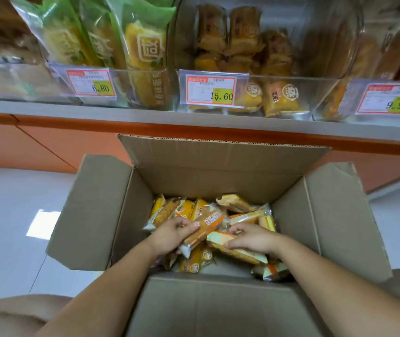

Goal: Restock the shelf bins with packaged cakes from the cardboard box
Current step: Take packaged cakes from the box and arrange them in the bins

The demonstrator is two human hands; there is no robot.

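Step in hand: pick-up from the cardboard box (218, 176).
Left hand (172, 235): grip clamped on an orange packaged cake (204, 228) above the loose pile.
Right hand (252, 238): grip pinched on a pale-wrapped cake (239, 252).
Next move, as judged: both cakes to be lifted clear and carried up to a matching shelf bin (291, 98).

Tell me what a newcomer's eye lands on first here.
The open cardboard box fills the middle, with wrapped cakes heaped in its bottom. Reaching in from below, the left grip holds an orange packet and the right grip pinches a pale packet beside it. Above, on the shelf, red-bordered price tags stand out, the middle tag reading 15.60.
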